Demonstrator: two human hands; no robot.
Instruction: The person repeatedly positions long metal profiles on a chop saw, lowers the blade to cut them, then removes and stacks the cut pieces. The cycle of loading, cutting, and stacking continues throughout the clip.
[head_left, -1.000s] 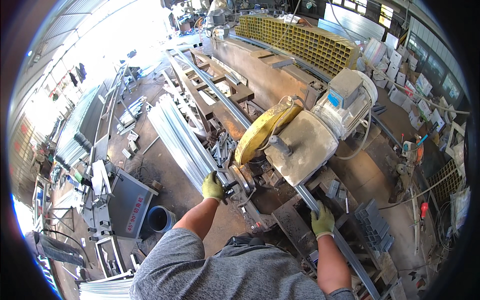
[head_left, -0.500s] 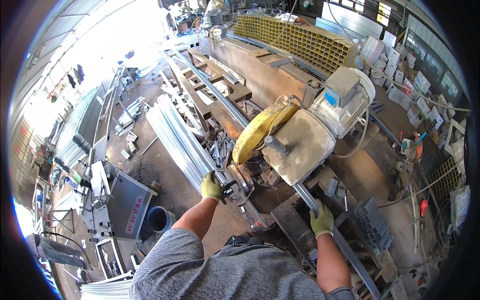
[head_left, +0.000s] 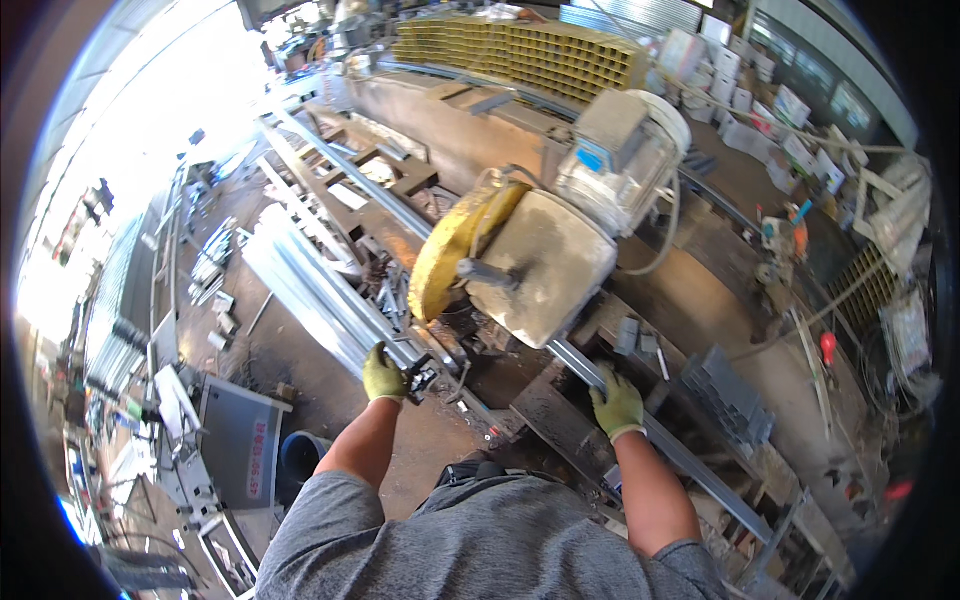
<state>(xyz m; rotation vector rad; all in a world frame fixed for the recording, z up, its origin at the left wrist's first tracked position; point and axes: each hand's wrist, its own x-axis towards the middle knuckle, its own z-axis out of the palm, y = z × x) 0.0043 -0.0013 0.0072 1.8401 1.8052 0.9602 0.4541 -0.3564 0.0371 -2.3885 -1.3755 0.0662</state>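
My left hand (head_left: 384, 376), in a yellow-green glove, is closed at a dark clamp handle (head_left: 424, 377) beside the cutting machine; its fingers partly hide the grip. My right hand (head_left: 617, 404), gloved alike, wraps over a long grey square metal tube (head_left: 690, 466). That tube runs from lower right up under the machine's dusty plate (head_left: 540, 265). A yellow blade guard (head_left: 450, 250) covers the blade and hides the tube beneath it. Past the guard, a grey tube (head_left: 370, 190) lies along the rusty frame. The machine's motor (head_left: 622, 165) stands behind the plate.
Silvery long tubes (head_left: 300, 280) lie in a bundle left of the machine. Short grey tube pieces (head_left: 725, 395) are stacked to its right. A dark blue bucket (head_left: 300, 455) and a grey cabinet (head_left: 237, 440) stand at lower left. Yellow square tubes (head_left: 520, 55) are piled at the back.
The whole view has shifted, so the machine and bench sit farther left and higher. My left hand stays at the clamp handle, and my right hand stays on the tube.
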